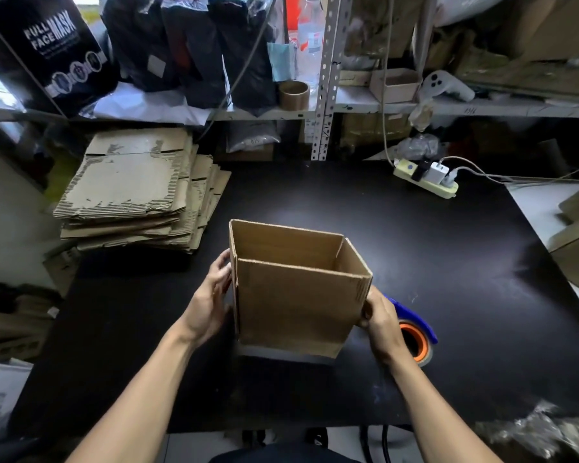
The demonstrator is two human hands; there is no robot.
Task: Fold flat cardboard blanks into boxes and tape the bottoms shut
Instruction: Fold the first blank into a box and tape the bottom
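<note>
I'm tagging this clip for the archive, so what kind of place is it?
Probably a small packing or stockroom: a stack of flat cardboard blanks on a black worktable, a tape dispenser, and cluttered metal shelving behind.

Stockroom: cluttered shelving [325, 78], cardboard blanks [137, 188]
</note>
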